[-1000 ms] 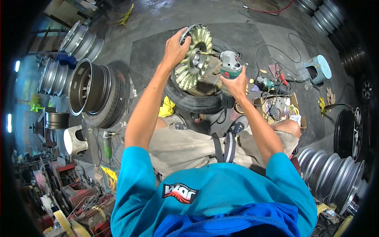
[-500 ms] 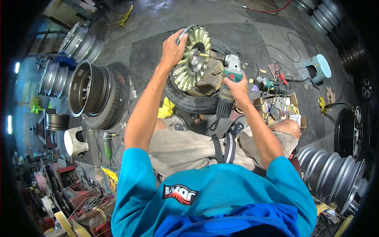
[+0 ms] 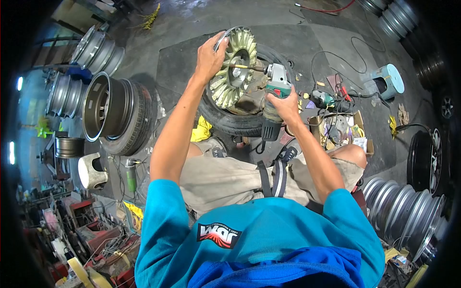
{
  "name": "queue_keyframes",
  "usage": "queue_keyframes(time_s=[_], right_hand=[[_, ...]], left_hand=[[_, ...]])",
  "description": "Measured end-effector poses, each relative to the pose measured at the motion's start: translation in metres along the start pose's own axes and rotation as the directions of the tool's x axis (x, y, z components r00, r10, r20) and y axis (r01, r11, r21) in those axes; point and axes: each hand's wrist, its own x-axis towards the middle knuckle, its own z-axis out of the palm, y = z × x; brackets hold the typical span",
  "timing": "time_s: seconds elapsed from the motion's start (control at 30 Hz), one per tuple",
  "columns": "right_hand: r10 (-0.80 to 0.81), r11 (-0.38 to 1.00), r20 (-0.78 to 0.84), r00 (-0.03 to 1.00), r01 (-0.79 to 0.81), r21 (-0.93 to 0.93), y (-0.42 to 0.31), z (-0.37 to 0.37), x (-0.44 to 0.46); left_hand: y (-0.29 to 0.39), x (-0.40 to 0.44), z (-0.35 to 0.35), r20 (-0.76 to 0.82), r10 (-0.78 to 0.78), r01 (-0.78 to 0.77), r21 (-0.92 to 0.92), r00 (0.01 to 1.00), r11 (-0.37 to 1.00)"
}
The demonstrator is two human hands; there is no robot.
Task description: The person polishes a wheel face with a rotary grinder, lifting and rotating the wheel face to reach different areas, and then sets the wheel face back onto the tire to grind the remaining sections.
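My left hand (image 3: 210, 56) is closed on the upper left rim of a wheel (image 3: 224, 98) with many pale yellow-green spokes, which stands tilted on edge. My right hand (image 3: 285, 103) is wrapped round the body of a grey and green angle grinder (image 3: 277, 76). From the grinder's head a long thin shaft (image 3: 250, 67) reaches left across the wheel's hub area; whether its tip touches the metal I cannot tell. Under the wheel lies a black tire (image 3: 225, 124), with a brownish lump inside its ring, partly hidden.
A second green power tool (image 3: 322, 99) lies right, beside an open cardboard box (image 3: 359, 120) of parts. Cords cross the floor near a light-blue stool (image 3: 394, 79). To the left are a bronze rim (image 3: 98, 105), a white stool (image 3: 90, 173) and a yellow cloth (image 3: 201, 130).
My right hand and the grinder have shifted slightly left and up, carrying the shaft further left across the wheel. My left hand keeps its hold on the rim, and the wheel has turned or tipped slightly.
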Motion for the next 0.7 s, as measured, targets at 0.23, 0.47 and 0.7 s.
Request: queue_keyframes(time_s=[0.23, 0.47, 0.7], right_hand=[[0.057, 0.997, -0.082, 0.995, -0.052, 0.060, 0.003, 0.009, 0.021], [0.142, 0.972, -0.001, 0.990, -0.139, 0.192, 0.000, 0.007, 0.017], [-0.113, 0.979, -0.021, 0.993, 0.108, -0.173, 0.018, -0.002, 0.007]], left_hand=[[0.002, -0.004, 0.000, 0.012, -0.017, 0.017, -0.024, 1.000, 1.000], [0.000, -0.005, -0.002, -0.008, -0.018, 0.018, -0.023, 1.000, 1.000], [0.005, -0.002, -0.007, 0.014, -0.063, 0.063, -0.007, 0.998, 0.998]])
